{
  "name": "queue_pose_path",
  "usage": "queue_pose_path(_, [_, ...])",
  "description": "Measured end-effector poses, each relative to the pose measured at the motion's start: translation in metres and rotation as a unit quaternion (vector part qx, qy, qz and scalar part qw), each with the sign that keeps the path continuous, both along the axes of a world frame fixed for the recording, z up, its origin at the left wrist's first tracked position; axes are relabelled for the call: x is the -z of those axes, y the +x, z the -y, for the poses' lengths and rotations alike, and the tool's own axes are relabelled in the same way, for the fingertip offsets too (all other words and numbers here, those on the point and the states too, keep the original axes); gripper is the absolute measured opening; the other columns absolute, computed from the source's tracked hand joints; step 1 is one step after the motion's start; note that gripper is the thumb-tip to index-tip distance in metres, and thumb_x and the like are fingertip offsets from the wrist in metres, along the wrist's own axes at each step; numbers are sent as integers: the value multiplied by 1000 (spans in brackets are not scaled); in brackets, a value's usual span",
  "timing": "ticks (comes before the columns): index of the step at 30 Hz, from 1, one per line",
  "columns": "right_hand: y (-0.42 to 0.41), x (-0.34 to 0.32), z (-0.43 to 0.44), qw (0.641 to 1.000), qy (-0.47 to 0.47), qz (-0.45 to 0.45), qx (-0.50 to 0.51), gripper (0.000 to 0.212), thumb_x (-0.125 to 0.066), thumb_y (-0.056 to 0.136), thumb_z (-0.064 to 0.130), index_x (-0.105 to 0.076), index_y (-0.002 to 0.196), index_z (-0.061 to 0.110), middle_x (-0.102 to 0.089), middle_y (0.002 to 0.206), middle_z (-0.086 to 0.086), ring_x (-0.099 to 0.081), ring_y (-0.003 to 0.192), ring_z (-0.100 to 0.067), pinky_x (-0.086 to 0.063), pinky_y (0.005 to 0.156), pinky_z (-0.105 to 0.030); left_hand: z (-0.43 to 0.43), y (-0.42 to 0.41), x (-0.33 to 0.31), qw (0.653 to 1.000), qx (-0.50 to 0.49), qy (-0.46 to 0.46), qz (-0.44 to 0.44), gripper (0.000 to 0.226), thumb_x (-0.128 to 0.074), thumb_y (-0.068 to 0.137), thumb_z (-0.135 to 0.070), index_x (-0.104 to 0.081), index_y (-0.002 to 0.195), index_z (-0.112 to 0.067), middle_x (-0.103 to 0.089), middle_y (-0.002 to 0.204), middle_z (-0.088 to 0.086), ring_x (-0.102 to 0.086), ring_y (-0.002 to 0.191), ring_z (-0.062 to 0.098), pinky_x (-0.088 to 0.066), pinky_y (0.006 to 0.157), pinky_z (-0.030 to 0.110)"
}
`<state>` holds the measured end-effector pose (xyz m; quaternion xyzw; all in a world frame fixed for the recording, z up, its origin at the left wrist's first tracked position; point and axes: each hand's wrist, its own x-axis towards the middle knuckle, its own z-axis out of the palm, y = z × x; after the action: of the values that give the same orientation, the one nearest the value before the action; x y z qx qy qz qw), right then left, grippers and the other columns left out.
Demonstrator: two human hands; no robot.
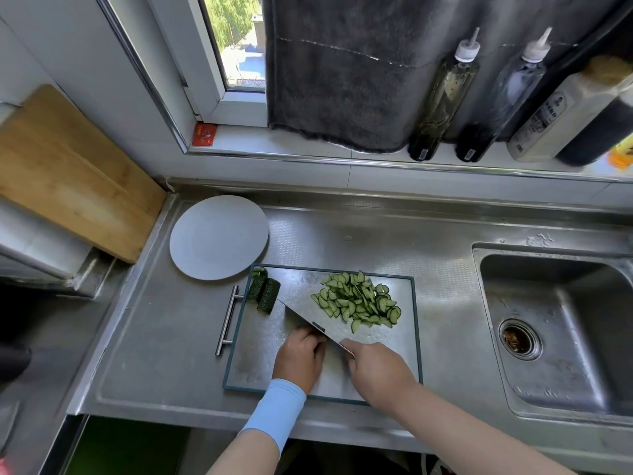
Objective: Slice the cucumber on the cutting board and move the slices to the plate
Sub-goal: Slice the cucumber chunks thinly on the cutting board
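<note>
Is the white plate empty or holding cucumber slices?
Empty. The plate shows only bare white; the slices lie piled on the cutting board.

- Daylight enters through the window; scene bright, evenly lit.
- Soft glare on the steel counter and cutting board.
- Wide-angle bending at edges; bottles lean, slightly blurred.
- Lower left corner dark, underexposed.
</note>
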<state>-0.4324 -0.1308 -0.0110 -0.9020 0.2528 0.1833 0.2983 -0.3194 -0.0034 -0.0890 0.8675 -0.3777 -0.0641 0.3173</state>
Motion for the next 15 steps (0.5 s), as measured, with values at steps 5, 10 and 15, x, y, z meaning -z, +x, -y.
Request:
queue_pose_path(5, [0,-3,-1,1000,4,-4,0,29,-37,100,24,-57,121,30,-69,96,-5,-61,87,-29,-51,73,-36,0,0,-1,1000,2,-3,14,23,-87,58,-2,-74,73,-15,-66,78,1,-62,71,19,-51,57,21])
queue_pose_path(10, [-16,-12,0,1000,0,7,-8,19,-38,98,22,-53,107,28,-61,81,-1,-50,72,-26,-37,57,-34,-1,0,-2,1000,5,6,16,23,-86,59,-2,-76,74,-16,-68,81,1,-64,71,21,-53,60,22])
queue_pose_path(15, [-31,-21,5,1000,-17,-4,-13,25,-38,96,20,-54,112,30,-55,77,3,-47,71,-25,-29,50,-31,-1,1,-2,1000,9,5,23,21,-86,60,-3,-75,73,-16,-68,81,2,-64,73,21,-55,58,25])
